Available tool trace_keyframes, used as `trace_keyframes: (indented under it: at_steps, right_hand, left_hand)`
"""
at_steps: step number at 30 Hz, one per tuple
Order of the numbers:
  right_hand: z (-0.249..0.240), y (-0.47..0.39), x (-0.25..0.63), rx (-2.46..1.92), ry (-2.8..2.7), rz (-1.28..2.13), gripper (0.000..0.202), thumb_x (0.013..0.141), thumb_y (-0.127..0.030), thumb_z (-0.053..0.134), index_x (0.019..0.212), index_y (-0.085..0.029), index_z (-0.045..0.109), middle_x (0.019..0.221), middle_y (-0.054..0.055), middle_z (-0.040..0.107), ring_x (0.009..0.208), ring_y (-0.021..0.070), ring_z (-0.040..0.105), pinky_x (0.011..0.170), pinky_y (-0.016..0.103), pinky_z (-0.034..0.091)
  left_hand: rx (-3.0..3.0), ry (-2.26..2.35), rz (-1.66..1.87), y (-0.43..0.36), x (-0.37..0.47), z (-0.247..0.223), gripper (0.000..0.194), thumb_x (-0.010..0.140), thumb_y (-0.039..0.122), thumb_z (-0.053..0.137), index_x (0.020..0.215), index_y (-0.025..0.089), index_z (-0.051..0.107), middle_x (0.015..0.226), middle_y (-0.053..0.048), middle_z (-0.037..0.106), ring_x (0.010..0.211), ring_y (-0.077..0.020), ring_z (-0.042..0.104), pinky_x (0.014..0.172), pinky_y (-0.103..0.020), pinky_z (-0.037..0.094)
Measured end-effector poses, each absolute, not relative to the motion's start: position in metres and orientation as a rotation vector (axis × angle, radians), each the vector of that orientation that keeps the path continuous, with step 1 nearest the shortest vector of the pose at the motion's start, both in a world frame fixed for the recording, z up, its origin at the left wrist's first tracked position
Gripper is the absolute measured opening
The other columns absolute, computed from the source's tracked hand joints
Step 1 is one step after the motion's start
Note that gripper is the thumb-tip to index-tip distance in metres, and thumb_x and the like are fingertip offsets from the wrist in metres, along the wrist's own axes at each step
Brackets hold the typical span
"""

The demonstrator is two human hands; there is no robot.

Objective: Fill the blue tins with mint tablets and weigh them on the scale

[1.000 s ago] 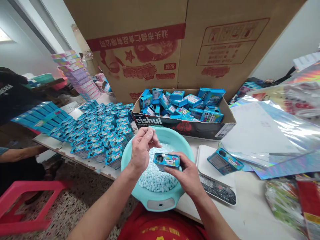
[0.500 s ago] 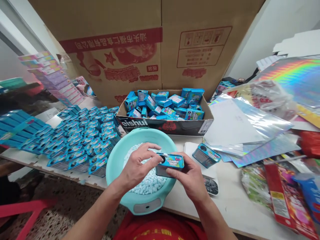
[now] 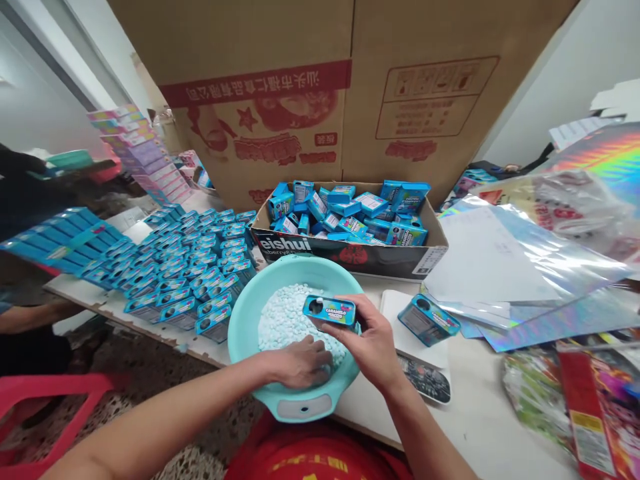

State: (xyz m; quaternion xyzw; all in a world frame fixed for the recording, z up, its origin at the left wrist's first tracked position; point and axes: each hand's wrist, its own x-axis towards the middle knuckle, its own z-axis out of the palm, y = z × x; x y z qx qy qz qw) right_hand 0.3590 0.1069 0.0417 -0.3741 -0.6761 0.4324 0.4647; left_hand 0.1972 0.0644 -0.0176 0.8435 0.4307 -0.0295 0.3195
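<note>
My right hand (image 3: 373, 340) grips a blue candy box (image 3: 333, 312) lettered "Caramelo Macizo" above the bowl's right side. The box's top faces me, with a round dark hole at its left end and a small white piece at that hole. Down in the turquoise bowl (image 3: 245, 333), my left hand (image 3: 303, 363) is closed with curled fingers among pale blue-white candies (image 3: 285, 313). Its fingertips are partly hidden among the pieces. Another blue box (image 3: 429, 319) lies tilted on a white kitchen scale (image 3: 393, 303), right of my right hand.
Behind the bowl stands an open carton (image 3: 350, 257) of jumbled blue boxes, against a big cardboard box (image 3: 280, 40). Rows of upright blue boxes (image 3: 185, 267) fill the left. Shiny sheets (image 3: 480, 267) and colourful bags (image 3: 585, 400) lie right. Another person's arm (image 3: 35, 317) shows at far left.
My left hand has moved from the box's hole down into the candies. My right hand still holds the box, now slightly farther left over the bowl. The whole view has shifted.
</note>
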Motion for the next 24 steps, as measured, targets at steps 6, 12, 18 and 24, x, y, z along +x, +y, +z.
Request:
trace_keyframes:
  at_steps: [6, 12, 18, 24]
  right_hand:
    - [0.03, 0.108, 0.35, -0.953, -1.65, 1.16, 0.032, 0.067, -0.03, 0.077, 0.095, -0.022, 0.065, 0.093, 0.003, 0.064, 0.088, 0.0199, 0.061, 0.08, 0.033, 0.048]
    - [0.022, 0.105, 0.343, -1.036, -1.68, 1.205, 0.031, 0.067, -0.029, 0.076, 0.095, -0.021, 0.064, 0.093, 0.002, 0.064, 0.088, 0.0203, 0.06, 0.081, 0.033, 0.047]
    - [0.018, 0.098, 0.325, -1.07, -1.876, 1.159, 0.027, 0.067, -0.021, 0.074, 0.092, -0.022, 0.064, 0.089, 0.002, 0.063, 0.086, 0.0206, 0.059, 0.079, 0.033, 0.045]
    - [0.019, 0.092, 0.315, -1.051, -1.887, 1.155, 0.028, 0.067, -0.018, 0.073, 0.093, -0.022, 0.064, 0.089, 0.002, 0.062, 0.087, 0.02, 0.059, 0.079, 0.032, 0.045]
  left_hand:
    - [1.924, 1.277, -0.223, 0.057, 0.169, -0.008, 0.022, 0.079, 0.028, 0.047, 0.095, 0.017, 0.058, 0.087, -0.008, 0.063, 0.078, -0.0226, 0.058, 0.065, -0.03, 0.041]
    - [0.994, 1.392, 0.622, 0.064, 0.14, 0.001, 0.019, 0.074, 0.037, 0.055, 0.076, 0.018, 0.05, 0.053, 0.005, 0.045, 0.041, -0.0069, 0.035, 0.039, -0.018, 0.023]
    - [0.396, 1.067, 1.501, 0.08, 0.156, 0.032, 0.026, 0.064, 0.039, 0.063, 0.068, 0.018, 0.048, 0.052, 0.005, 0.048, 0.038, -0.0051, 0.037, 0.034, -0.016, 0.022]
    - [0.539, 1.172, 1.796, 0.092, 0.182, 0.027, 0.039, 0.075, 0.041, 0.063, 0.05, 0.016, 0.046, 0.048, 0.004, 0.045, 0.049, -0.009, 0.05, 0.051, -0.022, 0.041]
